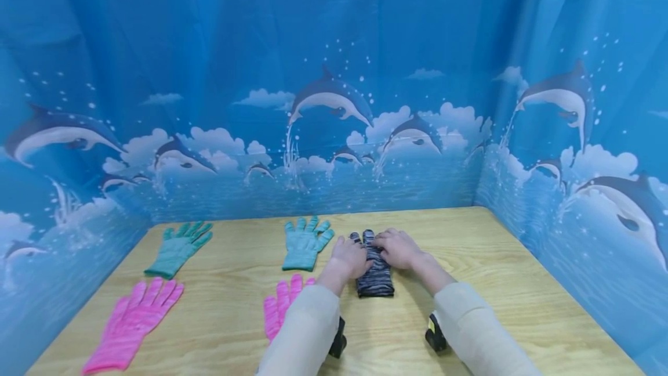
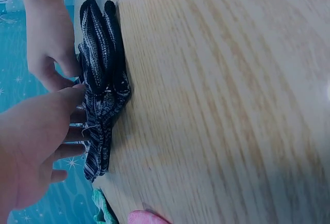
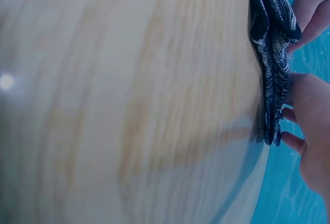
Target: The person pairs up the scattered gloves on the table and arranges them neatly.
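Observation:
A black-and-grey striped knit glove [image 1: 374,274] lies on the table, fingers pointing away, its dark cuff toward me. The wrist views show it bunched in layers at its edge. My left hand [image 1: 351,257] rests on the glove's left side, and the left wrist view shows its fingers [image 2: 72,150] fairly straight and spread against the fabric. On the glove's right side, near the finger bases, lies my right hand [image 1: 399,248]. Its fingertips [image 3: 292,140] touch the knit in the right wrist view. Part of the glove's middle is hidden under both hands.
A teal glove [image 1: 304,243] lies just left of the striped one, with a pink glove [image 1: 282,300] partly under my left sleeve. Farther left are another teal glove [image 1: 177,251] and another pink glove [image 1: 133,324]. A blue dolphin-print curtain [image 1: 235,190] borders the wooden table [image 1: 224,306].

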A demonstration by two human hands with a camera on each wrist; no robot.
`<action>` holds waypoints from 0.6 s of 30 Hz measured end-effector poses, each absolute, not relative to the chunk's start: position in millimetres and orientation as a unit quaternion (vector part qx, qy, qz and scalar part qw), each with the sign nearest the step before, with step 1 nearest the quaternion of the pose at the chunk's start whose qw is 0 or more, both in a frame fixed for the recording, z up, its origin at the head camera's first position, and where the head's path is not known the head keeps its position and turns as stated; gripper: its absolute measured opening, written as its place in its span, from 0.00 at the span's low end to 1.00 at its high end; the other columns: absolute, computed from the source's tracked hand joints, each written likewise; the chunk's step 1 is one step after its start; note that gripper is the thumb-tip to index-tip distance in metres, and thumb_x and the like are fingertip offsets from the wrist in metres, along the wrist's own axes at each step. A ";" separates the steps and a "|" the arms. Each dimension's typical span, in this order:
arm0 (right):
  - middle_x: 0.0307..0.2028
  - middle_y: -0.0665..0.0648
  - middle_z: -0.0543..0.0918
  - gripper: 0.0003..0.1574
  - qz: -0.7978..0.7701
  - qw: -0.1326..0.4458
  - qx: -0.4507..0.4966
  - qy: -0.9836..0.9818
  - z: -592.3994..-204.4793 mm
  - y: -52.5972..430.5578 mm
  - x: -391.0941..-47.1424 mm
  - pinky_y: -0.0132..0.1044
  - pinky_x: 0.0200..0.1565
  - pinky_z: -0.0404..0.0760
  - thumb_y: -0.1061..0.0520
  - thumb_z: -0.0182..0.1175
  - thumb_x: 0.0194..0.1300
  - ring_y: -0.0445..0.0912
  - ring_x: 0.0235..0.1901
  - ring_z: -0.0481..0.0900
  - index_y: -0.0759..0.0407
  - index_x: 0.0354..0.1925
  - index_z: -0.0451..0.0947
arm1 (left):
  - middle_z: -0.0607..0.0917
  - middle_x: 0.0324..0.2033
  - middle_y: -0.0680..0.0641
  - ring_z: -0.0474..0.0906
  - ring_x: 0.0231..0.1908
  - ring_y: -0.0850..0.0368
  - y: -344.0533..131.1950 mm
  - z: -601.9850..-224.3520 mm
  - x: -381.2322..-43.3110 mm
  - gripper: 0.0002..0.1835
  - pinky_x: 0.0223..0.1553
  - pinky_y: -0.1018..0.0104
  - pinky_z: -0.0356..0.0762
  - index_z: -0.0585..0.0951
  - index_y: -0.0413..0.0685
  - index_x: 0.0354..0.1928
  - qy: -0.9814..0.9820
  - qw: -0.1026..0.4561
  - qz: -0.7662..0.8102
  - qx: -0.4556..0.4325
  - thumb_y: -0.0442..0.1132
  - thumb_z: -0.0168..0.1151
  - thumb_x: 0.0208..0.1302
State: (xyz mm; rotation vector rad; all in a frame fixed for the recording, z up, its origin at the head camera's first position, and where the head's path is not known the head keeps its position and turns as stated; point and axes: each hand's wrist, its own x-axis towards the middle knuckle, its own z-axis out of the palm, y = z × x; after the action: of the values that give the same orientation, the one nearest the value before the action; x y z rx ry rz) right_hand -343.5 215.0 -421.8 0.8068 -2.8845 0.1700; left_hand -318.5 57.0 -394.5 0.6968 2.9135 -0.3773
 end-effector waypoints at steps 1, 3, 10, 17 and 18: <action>0.53 0.59 0.77 0.20 0.057 0.068 0.271 -0.958 -421.8 214.6 -343.4 0.55 0.55 0.65 0.62 0.56 0.58 0.57 0.56 0.69 0.58 0.51 0.78 | 0.72 0.60 0.55 0.61 0.63 0.55 57.0 -394.3 -318.3 0.25 0.64 0.54 0.51 0.74 0.59 0.60 0.962 0.062 -0.128 0.232 0.59 0.41 0.69; 0.53 0.59 0.77 0.20 0.058 0.063 0.275 -0.958 -421.8 213.2 -343.5 0.56 0.56 0.64 0.62 0.56 0.58 0.57 0.56 0.68 0.58 0.50 0.78 | 0.72 0.60 0.55 0.62 0.63 0.55 57.1 -393.7 -317.8 0.25 0.63 0.55 0.53 0.74 0.59 0.60 0.961 0.061 -0.134 0.234 0.59 0.41 0.69; 0.54 0.58 0.75 0.21 0.061 0.047 0.259 -0.963 -424.8 209.5 -344.7 0.58 0.58 0.60 0.63 0.55 0.59 0.56 0.58 0.66 0.61 0.52 0.78 | 0.71 0.60 0.56 0.61 0.63 0.56 59.2 -393.5 -317.2 0.25 0.63 0.54 0.53 0.73 0.60 0.60 0.959 0.063 -0.147 0.234 0.59 0.41 0.69; 0.54 0.58 0.75 0.21 0.045 0.058 0.276 -0.958 -425.7 209.1 -342.1 0.57 0.57 0.62 0.63 0.55 0.59 0.56 0.58 0.66 0.64 0.52 0.77 | 0.71 0.61 0.57 0.62 0.63 0.57 60.3 -400.9 -322.4 0.25 0.63 0.54 0.53 0.73 0.61 0.60 0.958 0.063 -0.153 0.232 0.59 0.39 0.69; 0.55 0.58 0.74 0.21 0.041 0.059 0.279 -0.957 -425.7 209.2 -341.3 0.57 0.57 0.62 0.63 0.54 0.60 0.56 0.58 0.66 0.64 0.53 0.76 | 0.71 0.61 0.56 0.62 0.62 0.57 60.2 -400.4 -321.7 0.25 0.62 0.54 0.54 0.73 0.60 0.60 0.959 0.062 -0.152 0.232 0.59 0.39 0.69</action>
State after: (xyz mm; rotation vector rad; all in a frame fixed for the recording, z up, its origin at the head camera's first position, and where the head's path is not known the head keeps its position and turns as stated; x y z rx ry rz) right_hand -341.3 209.2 -425.7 0.8464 -2.9000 0.1235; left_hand -321.7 60.2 -400.4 0.7023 2.8982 -0.4609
